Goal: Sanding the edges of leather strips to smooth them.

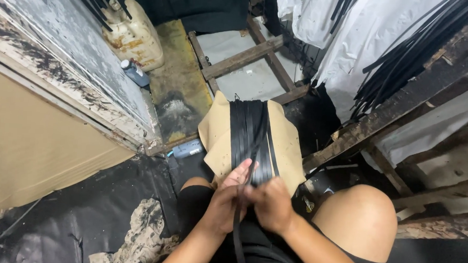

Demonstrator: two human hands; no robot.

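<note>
A tan sheet (287, 145) lies over my left leg with several flat black strips (249, 132) laid lengthwise down its middle. Both hands meet at the near end of the strips. My left hand (227, 199) pinches one black strip (236, 232) that trails down over my lap. My right hand (272, 204) is closed on the same strip right beside it, fingers touching the left hand. My bare right knee (360, 215) sticks up at the right.
A dirty plastic jug (134, 33) and small blue bottle (134, 72) stand by the worn wall (61, 34). A wooden frame (249, 54) lies ahead. More black strips (406, 55) hang over a rough plank (409, 99) at right. Crumpled paper (141, 234) lies on black sheeting.
</note>
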